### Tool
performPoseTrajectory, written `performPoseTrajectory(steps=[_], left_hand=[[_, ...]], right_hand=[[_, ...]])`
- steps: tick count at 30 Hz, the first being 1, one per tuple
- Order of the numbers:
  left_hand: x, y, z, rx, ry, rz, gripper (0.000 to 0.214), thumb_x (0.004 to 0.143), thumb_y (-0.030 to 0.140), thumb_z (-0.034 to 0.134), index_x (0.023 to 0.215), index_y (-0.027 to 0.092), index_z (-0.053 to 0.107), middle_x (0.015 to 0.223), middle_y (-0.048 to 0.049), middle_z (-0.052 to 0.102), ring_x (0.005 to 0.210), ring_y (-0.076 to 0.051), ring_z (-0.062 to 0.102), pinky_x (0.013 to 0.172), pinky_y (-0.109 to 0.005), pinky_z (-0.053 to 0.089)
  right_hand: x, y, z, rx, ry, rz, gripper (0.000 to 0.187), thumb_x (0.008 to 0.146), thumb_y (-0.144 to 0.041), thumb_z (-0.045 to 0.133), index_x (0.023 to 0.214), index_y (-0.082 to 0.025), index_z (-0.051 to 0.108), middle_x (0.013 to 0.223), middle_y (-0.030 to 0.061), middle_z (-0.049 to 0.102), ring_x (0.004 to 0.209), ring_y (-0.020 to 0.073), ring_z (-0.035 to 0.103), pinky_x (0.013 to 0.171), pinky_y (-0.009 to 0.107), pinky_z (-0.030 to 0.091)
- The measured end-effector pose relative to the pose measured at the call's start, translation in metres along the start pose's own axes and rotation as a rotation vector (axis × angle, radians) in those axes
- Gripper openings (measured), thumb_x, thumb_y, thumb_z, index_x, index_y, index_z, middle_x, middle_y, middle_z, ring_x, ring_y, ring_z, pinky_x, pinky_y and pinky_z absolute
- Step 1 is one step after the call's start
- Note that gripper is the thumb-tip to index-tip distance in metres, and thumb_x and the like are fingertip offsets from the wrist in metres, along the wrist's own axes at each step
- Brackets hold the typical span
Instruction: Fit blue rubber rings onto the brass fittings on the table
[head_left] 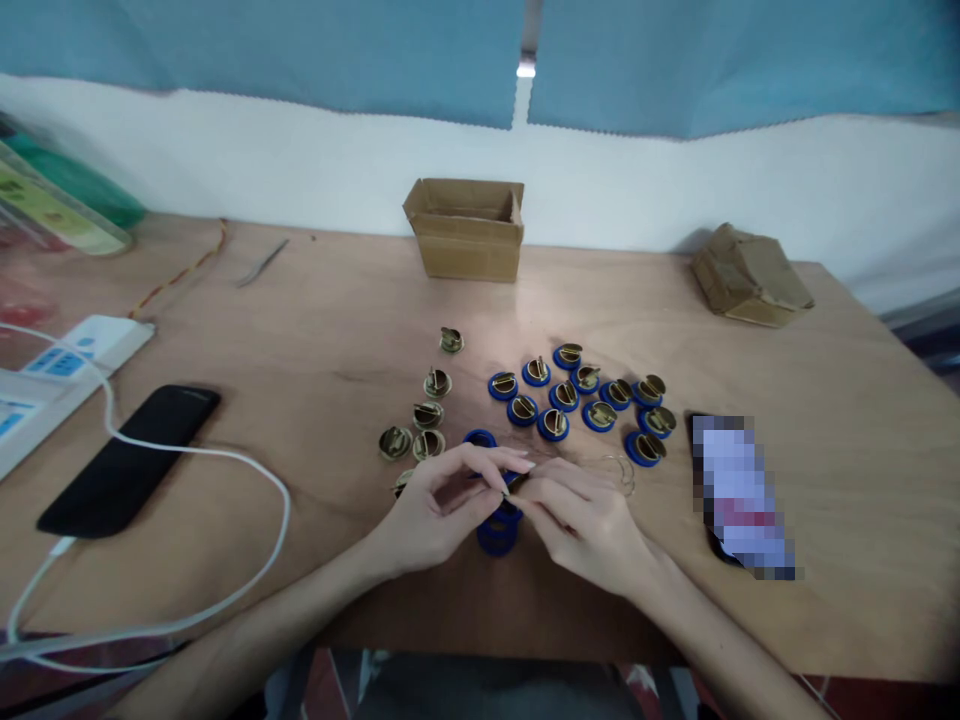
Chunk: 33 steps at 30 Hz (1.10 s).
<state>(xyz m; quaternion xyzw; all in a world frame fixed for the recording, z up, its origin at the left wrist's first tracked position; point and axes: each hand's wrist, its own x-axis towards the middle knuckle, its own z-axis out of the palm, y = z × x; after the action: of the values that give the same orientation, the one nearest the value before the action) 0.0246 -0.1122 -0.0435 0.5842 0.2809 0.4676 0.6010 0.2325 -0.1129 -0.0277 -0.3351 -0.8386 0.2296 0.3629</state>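
Blue ring [513, 478] sits pinched between the fingertips of your left hand [435, 510] and right hand [585, 520], above the blue ring stack [498, 532] at the worktop's [315, 340] near edge; both hands are equally close.

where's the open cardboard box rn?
Head view: the open cardboard box stands at the table's far edge, centre, against the white wall, beyond the blue-ringed brass parts.

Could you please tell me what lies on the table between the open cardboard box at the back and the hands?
In the head view, between the open cardboard box and the hands lie bare brass parts and brass parts in blue rings.
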Motion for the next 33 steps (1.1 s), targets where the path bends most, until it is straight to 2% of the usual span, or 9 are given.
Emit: performPoseTrajectory(steps=[7,14,19,23,25,28,30,33], left_hand=[[-0.001,0.000,0.000,0.005,0.001,-0.016,0.011,0.096,0.011,0.061,0.097,0.020,0.066,0.124,-0.0098,0.074,0.127,-0.022,0.065,0.106,-0.036,0.055],[-0.001,0.004,0.000,-0.011,0.045,-0.044,0.009,0.096,0.013,0.062,0.096,0.020,0.066,0.124,-0.0083,0.074,0.120,-0.017,0.069,0.101,-0.028,0.056],[0.002,0.000,0.001,-0.060,0.092,-0.054,0.006,0.095,0.014,0.064,0.094,0.020,0.065,0.122,-0.0064,0.075,0.111,-0.014,0.072,0.095,-0.024,0.057],[0.002,-0.004,0.003,-0.090,0.106,-0.056,0.007,0.093,0.014,0.067,0.094,0.020,0.065,0.120,-0.0064,0.075,0.111,-0.015,0.072,0.094,-0.024,0.058],[0.002,-0.004,0.003,-0.097,0.114,-0.063,0.010,0.091,0.013,0.070,0.095,0.020,0.065,0.121,-0.0063,0.075,0.114,-0.016,0.072,0.096,-0.025,0.058],[0.000,-0.004,0.004,-0.100,0.130,-0.068,0.017,0.087,0.011,0.074,0.096,0.021,0.065,0.121,-0.0060,0.076,0.115,-0.017,0.072,0.094,-0.024,0.059],[-0.001,-0.004,0.004,-0.086,0.146,-0.054,0.022,0.083,0.012,0.078,0.098,0.022,0.065,0.119,-0.0069,0.076,0.112,-0.018,0.073,0.089,-0.024,0.061],[-0.001,-0.005,0.004,-0.024,0.178,0.001,0.032,0.076,0.015,0.086,0.101,0.021,0.065,0.118,-0.0094,0.076,0.109,-0.020,0.074,0.088,-0.027,0.063]], right_hand=[[0.000,0.002,-0.002,0.045,-0.028,0.012,0.017,0.096,-0.008,0.057,0.084,-0.017,0.065,0.076,0.0056,0.067,0.071,0.0176,0.065,0.065,0.029,0.055],[0.002,0.000,-0.002,0.065,-0.003,0.021,0.009,0.096,-0.012,0.062,0.090,-0.017,0.065,0.079,0.0046,0.069,0.072,0.0169,0.066,0.068,0.028,0.055],[0.004,-0.001,0.000,0.240,0.072,0.146,0.012,0.093,-0.011,0.063,0.101,-0.020,0.063,0.089,0.0034,0.070,0.080,0.0155,0.068,0.073,0.028,0.056],[0.001,0.000,0.004,0.264,0.111,0.243,0.016,0.093,-0.013,0.062,0.108,-0.021,0.060,0.086,0.0019,0.067,0.071,0.0142,0.065,0.067,0.027,0.057],[-0.001,-0.001,0.008,0.206,0.129,0.183,0.019,0.093,-0.010,0.061,0.108,-0.021,0.060,0.085,0.0017,0.068,0.070,0.0143,0.066,0.067,0.027,0.058],[-0.004,-0.005,0.017,0.150,0.164,0.017,0.029,0.092,-0.003,0.059,0.114,-0.021,0.059,0.096,0.0064,0.071,0.087,0.0186,0.071,0.078,0.030,0.061],[-0.006,-0.009,0.021,0.181,0.201,0.014,0.035,0.090,-0.001,0.058,0.119,-0.021,0.058,0.098,0.0075,0.072,0.089,0.0193,0.072,0.079,0.030,0.062],[-0.008,-0.013,0.022,0.208,0.243,0.089,0.036,0.088,0.000,0.058,0.117,-0.021,0.058,0.095,0.0064,0.071,0.084,0.0190,0.072,0.074,0.029,0.061]])
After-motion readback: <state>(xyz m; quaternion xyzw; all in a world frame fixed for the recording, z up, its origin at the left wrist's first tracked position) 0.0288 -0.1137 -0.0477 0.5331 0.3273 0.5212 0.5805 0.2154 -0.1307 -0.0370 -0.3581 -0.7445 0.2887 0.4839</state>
